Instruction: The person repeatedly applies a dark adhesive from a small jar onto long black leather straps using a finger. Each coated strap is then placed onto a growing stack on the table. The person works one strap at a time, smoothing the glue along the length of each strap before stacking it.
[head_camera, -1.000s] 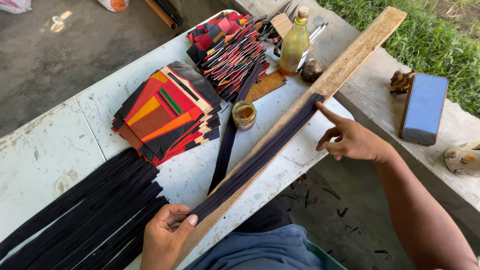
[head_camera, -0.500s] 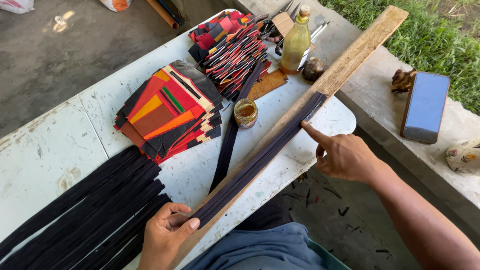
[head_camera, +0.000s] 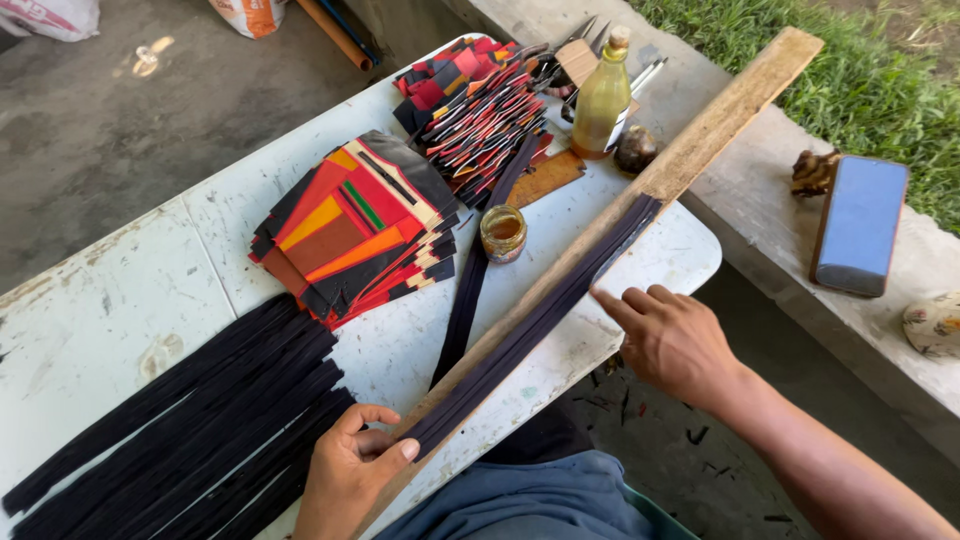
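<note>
Pinching the near end of dark purple-black flat strips is the person's left hand, thumb pressing them down onto a long, pale wooden plank. That plank is lying slantwise across a white, worn table, running from the near edge up to the far right, where it is passing over a grey concrete ledge. Out along the strips, the right hand is hovering with nothing in its grasp, its forefinger stretching toward their right edge and just touching or nearly touching it.

By appearance, the strips are already lying straight and side by side over the nearer half of the plank, while its far half is showing bare wood. A large bundle of similar dark strips is waiting at the near left. Beyond it, stacks of red, orange and black cut pieces are sitting mid-table. A small open glass jar of amber paste and a yellow bottle are standing just left of the plank.
</note>
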